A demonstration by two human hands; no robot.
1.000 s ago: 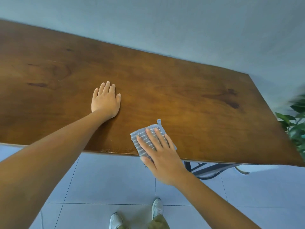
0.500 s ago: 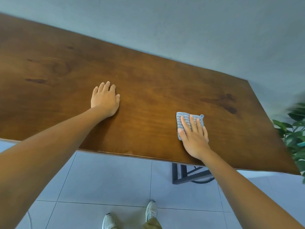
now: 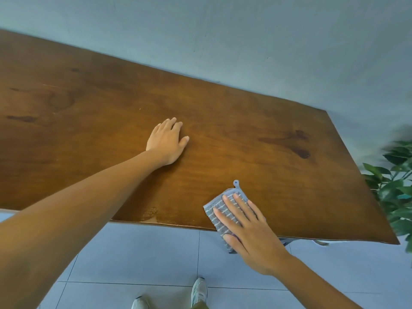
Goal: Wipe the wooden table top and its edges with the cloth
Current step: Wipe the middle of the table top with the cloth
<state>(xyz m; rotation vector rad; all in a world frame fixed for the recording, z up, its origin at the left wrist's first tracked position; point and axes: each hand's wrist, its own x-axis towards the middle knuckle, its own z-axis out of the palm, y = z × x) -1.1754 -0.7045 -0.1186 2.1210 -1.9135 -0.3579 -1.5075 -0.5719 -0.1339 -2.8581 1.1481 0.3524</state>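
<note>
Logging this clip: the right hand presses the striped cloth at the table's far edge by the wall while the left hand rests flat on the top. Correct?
Not quite. The head view shows the right hand pressing the cloth at the table's near edge, overhanging it. The left hand does rest flat.

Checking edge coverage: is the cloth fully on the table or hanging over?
Hanging over. The cloth lies under the right hand, its near end past the table front edge.
</note>
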